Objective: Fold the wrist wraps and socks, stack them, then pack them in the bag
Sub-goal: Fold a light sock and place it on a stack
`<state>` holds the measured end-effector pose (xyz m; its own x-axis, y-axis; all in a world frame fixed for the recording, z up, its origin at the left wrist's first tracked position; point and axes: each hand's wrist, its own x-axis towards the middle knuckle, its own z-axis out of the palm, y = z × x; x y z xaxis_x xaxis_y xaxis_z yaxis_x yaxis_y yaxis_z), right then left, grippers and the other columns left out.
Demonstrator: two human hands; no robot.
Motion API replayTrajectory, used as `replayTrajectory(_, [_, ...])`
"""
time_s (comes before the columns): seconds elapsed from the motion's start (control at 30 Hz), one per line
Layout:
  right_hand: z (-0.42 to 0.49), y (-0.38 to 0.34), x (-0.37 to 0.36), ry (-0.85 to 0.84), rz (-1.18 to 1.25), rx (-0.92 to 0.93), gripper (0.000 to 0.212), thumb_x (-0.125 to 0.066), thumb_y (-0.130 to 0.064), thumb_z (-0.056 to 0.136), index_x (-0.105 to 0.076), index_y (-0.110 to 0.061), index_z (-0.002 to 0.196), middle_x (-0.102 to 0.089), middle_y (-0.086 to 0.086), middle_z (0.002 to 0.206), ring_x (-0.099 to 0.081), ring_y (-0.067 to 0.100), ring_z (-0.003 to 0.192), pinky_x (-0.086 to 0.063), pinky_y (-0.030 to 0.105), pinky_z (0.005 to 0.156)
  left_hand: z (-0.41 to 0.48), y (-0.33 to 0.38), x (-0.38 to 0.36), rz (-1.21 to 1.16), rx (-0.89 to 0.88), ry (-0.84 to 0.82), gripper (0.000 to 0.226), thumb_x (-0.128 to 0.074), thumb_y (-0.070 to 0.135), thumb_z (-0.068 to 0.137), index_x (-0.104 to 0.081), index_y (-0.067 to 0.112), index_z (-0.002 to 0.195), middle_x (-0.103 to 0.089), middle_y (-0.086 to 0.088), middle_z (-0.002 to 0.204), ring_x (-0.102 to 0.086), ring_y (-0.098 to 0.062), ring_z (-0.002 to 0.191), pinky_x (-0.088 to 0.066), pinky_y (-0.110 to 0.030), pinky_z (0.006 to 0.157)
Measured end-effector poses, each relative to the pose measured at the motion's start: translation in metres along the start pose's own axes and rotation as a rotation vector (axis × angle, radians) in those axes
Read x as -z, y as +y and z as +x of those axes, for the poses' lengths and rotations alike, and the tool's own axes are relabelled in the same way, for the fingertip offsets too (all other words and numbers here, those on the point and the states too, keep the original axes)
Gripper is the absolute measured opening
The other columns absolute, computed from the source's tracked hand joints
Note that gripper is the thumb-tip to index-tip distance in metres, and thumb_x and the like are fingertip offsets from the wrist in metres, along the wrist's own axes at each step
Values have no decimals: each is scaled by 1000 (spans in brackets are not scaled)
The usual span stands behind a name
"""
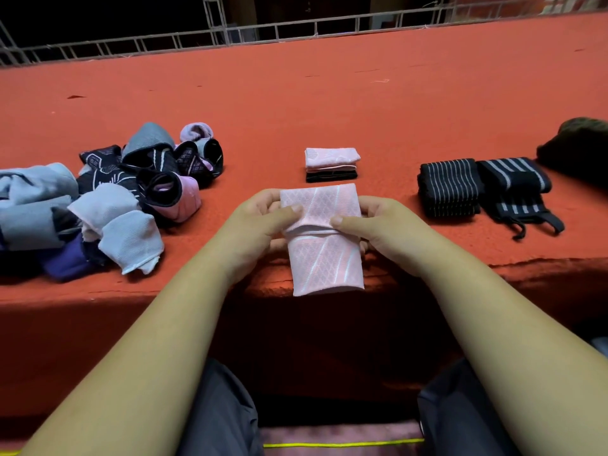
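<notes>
A pink patterned sock (324, 258) hangs over the near edge of the red table (329, 103), creased across its middle. My left hand (260, 225) pinches its left side and my right hand (378, 225) pinches its right side, thumbs on top at the crease. Behind it sits a small stack of folded socks (331, 164), pink on top of black. Two black wrist wraps with grey stripes (480, 189) lie folded to the right. A heap of unfolded socks (108, 195) in grey, black, pink and purple covers the left.
A dark bag (579, 146) shows at the far right edge, partly out of frame. A metal railing (230, 34) runs along the table's far side. My knees in dark trousers are below the table's front edge.
</notes>
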<state>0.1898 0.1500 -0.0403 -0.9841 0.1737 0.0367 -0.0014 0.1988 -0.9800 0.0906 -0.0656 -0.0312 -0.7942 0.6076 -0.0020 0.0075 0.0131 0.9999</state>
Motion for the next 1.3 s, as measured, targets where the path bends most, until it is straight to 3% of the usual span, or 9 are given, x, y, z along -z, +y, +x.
replayTrajectory(0.17, [2, 1, -7, 99, 128, -4, 24, -74, -14, 100, -72, -13, 123, -80, 10, 115, -77, 29, 107, -61, 52, 93, 0, -5, -5, -18, 82, -131, 40, -65, 15, 104, -58, 9, 143, -72, -14, 135, -65, -39, 130, -52, -55, 109])
replayTrajectory(0.3, [3, -1, -8, 38, 259, -60, 25, -72, -18, 101, -71, -12, 124, -80, 9, 115, -78, 28, 105, -62, 45, 89, 3, -6, -2, -29, 55, -91, 42, -66, 4, 100, -60, 11, 141, -72, -13, 135, -66, -37, 129, -48, -61, 113])
replayTrajectory(0.47, [1, 1, -3, -18, 113, -82, 27, -70, -27, 103, -76, -3, 112, -62, 4, 76, -51, 16, 66, -42, 29, 60, 6, -9, 0, -158, 34, -80, 54, -69, -3, 92, -58, 8, 144, -68, -21, 139, -61, -44, 132, -39, -66, 118])
replayTrajectory(0.57, [0, -2, -3, 1, 163, -44, 18, -70, -15, 101, -77, -11, 117, -65, 11, 89, -52, 25, 76, -48, 35, 69, 7, -6, 1, -192, 41, -77, 54, -62, -13, 93, -60, 9, 142, -68, -23, 137, -61, -46, 133, -40, -63, 119])
replayTrajectory(0.73, [-1, -4, -6, -26, 327, -60, 38, -61, 0, 99, -76, -26, 122, -73, 14, 104, -56, 33, 94, -50, 41, 79, 7, -2, 4, -291, 83, -64, 55, -54, -18, 90, -65, 5, 138, -66, -26, 136, -62, -45, 129, -39, -59, 121])
replayTrajectory(0.93, [-1, -9, -8, -70, 486, -36, 37, -54, 0, 104, -83, -24, 104, -77, 12, 107, -69, 29, 97, -53, 45, 90, 5, 2, 4, -451, 152, -91, 34, -60, 0, 90, -77, 10, 119, -71, -17, 126, -67, -29, 118, -51, -45, 112])
replayTrajectory(1.0, [-2, -9, -5, -88, 513, -32, 38, -52, 1, 104, -82, -21, 104, -77, 15, 108, -69, 31, 103, -54, 45, 93, 4, 2, 7, -485, 237, -104, 36, -62, 6, 90, -72, 5, 125, -70, -20, 127, -69, -28, 116, -56, -41, 108])
replayTrajectory(1.2, [-2, -11, -2, -40, 496, -41, 50, -36, 18, 93, -79, -5, 85, -77, 21, 92, -73, 27, 83, -63, 36, 77, -1, 8, 8, -368, 369, -150, 43, -46, 10, 102, -64, 0, 139, -74, -14, 107, -75, -19, 87, -66, -31, 79])
replayTrajectory(1.3, [-2, -12, -3, 8, 413, -40, 51, -31, 20, 87, -77, 0, 84, -77, 16, 79, -71, 18, 68, -60, 24, 62, 1, 10, 8, -357, 366, -147, 50, -43, 25, 105, -61, -2, 142, -74, -20, 119, -76, -24, 90, -65, -35, 78])
